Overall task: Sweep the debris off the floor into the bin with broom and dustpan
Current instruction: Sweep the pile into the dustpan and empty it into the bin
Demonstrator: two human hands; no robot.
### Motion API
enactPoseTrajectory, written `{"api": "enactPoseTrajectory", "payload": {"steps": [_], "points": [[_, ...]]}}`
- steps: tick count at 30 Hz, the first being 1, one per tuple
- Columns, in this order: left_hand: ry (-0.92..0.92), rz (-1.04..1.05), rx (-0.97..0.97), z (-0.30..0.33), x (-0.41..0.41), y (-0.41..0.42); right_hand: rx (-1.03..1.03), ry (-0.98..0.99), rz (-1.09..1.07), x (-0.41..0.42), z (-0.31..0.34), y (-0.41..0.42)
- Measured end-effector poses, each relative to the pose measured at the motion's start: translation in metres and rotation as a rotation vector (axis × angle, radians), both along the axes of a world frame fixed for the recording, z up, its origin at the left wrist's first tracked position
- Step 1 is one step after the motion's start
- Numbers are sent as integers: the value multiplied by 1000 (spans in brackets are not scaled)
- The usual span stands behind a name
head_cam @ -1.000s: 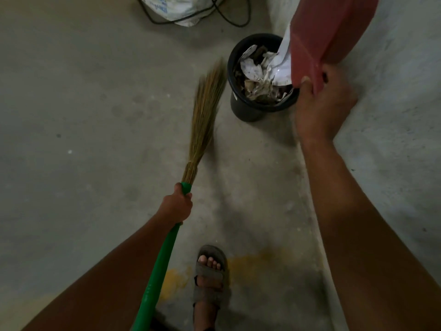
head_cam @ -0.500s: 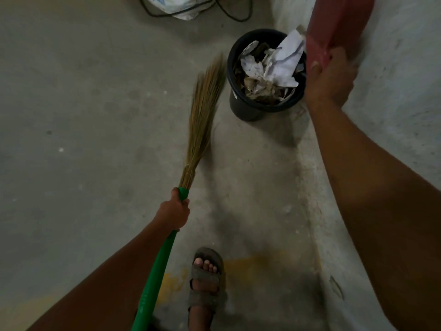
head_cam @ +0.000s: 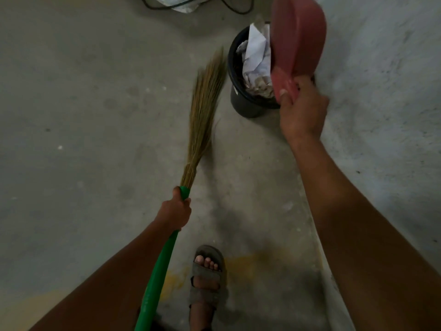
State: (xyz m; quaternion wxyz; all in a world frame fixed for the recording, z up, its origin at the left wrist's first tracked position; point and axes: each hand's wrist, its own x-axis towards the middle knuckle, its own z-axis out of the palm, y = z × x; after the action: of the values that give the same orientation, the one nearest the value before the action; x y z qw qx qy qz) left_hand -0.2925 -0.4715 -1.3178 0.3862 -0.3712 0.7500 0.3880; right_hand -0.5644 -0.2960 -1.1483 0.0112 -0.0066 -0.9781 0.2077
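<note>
My right hand (head_cam: 302,110) grips the handle of a red dustpan (head_cam: 299,41), which is tipped up over the right side of a black bin (head_cam: 241,101). Crumpled white paper (head_cam: 256,51) and other debris fill the bin to its rim. My left hand (head_cam: 176,211) grips the green handle of a broom (head_cam: 202,111) just below its straw bristles. The bristles point up toward the bin's left side, their tips close to it.
A rough grey wall (head_cam: 381,91) rises right of the bin. A white bag (head_cam: 179,3) and a black cable (head_cam: 233,8) lie on the concrete floor beyond the bin. My sandalled foot (head_cam: 207,275) stands near a yellow stain (head_cam: 241,266).
The dustpan has swung back over the bin's right side and now covers part of it. My right hand has dropped lower and nearer. The broom has hardly moved.
</note>
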Motion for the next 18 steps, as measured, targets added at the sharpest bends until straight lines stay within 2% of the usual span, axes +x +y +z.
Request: {"api": "enactPoseTrajectory", "payload": {"steps": [4, 8, 11, 15, 18], "points": [[4, -8, 8, -2, 0, 3, 50, -33, 12, -9, 0, -5], [6, 10, 29, -1, 0, 4, 49, 30, -79, -11, 19, -2], [11, 13, 30, 0, -1, 3, -6, 154, -125, -1, 33, 5], [-1, 13, 32, 3, -2, -2, -190, 276, -97, 14, 39, -1], [1, 7, 44, 5, -3, -5, -177, 191, -51, 10, 33, -12]]}}
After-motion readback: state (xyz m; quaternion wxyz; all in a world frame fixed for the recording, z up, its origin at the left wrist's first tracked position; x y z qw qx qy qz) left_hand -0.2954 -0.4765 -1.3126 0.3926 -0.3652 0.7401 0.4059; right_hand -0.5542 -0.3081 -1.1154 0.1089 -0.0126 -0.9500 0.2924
